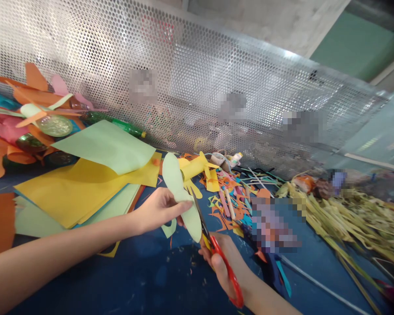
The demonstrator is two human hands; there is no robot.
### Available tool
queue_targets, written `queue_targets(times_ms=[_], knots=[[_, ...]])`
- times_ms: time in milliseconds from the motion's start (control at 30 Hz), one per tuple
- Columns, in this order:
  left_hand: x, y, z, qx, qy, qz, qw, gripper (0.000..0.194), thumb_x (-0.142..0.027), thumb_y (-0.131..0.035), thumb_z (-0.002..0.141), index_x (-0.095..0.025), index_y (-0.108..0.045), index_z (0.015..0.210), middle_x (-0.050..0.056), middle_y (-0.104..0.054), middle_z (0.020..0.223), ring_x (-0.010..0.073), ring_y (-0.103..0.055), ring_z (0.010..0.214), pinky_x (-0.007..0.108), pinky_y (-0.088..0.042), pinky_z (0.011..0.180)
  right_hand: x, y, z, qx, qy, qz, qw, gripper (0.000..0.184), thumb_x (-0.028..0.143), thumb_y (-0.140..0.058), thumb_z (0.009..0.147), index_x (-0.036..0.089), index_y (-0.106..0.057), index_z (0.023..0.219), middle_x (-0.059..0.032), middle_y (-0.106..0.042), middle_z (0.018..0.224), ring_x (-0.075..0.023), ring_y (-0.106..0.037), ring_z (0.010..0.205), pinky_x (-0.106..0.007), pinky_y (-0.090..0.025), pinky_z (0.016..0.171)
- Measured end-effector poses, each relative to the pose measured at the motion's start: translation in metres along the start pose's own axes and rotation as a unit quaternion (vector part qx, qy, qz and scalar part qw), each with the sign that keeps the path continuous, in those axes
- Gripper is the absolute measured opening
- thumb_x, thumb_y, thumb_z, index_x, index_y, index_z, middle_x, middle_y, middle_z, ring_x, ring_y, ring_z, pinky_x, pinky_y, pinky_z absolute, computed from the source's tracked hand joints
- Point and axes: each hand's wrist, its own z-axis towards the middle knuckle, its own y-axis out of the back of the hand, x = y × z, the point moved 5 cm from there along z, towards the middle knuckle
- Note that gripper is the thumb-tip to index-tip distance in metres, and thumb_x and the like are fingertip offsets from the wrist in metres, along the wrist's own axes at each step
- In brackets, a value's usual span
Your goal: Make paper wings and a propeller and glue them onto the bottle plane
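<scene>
Pinched in my left hand [160, 210] is a pale green paper cutout [175, 175], two rounded lobes joined at a narrow middle. My right hand [226, 260] grips red-handled scissors [228, 271]. Their dark blades point up and away from me, along the cutout's right edge near its waist. Whether the blades touch the paper is hard to tell. Just beyond the cutout lies a yellow paper tube with petal-like flaps [195, 167]. Below my left fingers a pale green paper scrap [170, 228] lies on the blue table [157, 280].
Yellow sheets [68, 192] and a green sheet [108, 146] lie stacked at left. Behind them are a green bottle [128, 128] and orange paper shapes [36, 78]. Colourful scraps [236, 201] cover the table's middle right, with dried leaves [341, 223] farther right. A perforated metal panel [190, 65] stands behind.
</scene>
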Motion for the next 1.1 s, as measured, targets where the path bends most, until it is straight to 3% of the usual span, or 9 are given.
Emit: queue_targets(times_ms=[567, 833, 1100], knots=[[0.0073, -0.0006, -0.0008, 0.002, 0.009, 0.027, 1.0, 0.033, -0.039, -0.054, 0.083, -0.009, -0.068, 0.079, 0.009, -0.07, 0.071, 0.0131, -0.062, 0.058, 0.023, -0.053, 0.056, 0.0041, 0.0027, -0.0003, 0.028, -0.01, 0.036, 0.999, 0.067, 0.077, -0.01, 0.076, 0.019, -0.042, 0.064, -0.004, -0.052, 0.063, -0.0152, -0.046, 0.057, -0.028, -0.033, 0.053], [0.0067, -0.0024, -0.0018, 0.01, -0.002, 0.037, 0.999, 0.031, -0.037, -0.054, 0.084, -0.01, -0.067, 0.079, 0.007, -0.071, 0.072, 0.0117, -0.062, 0.058, 0.021, -0.053, 0.057, 0.0, 0.0, -0.0028, 0.035, -0.017, 0.044, 0.998, 0.067, 0.077, -0.009, 0.077, 0.019, -0.039, 0.063, -0.0028, -0.05, 0.064, -0.014, -0.045, 0.056, -0.027, -0.031, 0.053], [0.0056, -0.0032, -0.0027, 0.018, -0.001, 0.023, 1.0, 0.031, -0.037, -0.054, 0.084, -0.009, -0.067, 0.08, 0.007, -0.071, 0.074, 0.0113, -0.062, 0.059, 0.021, -0.054, 0.057, 0.0005, 0.0012, -0.0004, 0.025, -0.023, 0.026, 0.999, 0.066, 0.078, -0.006, 0.075, 0.02, -0.034, 0.062, -0.0001, -0.039, 0.06, -0.013, -0.035, 0.053, -0.027, -0.026, 0.051]])
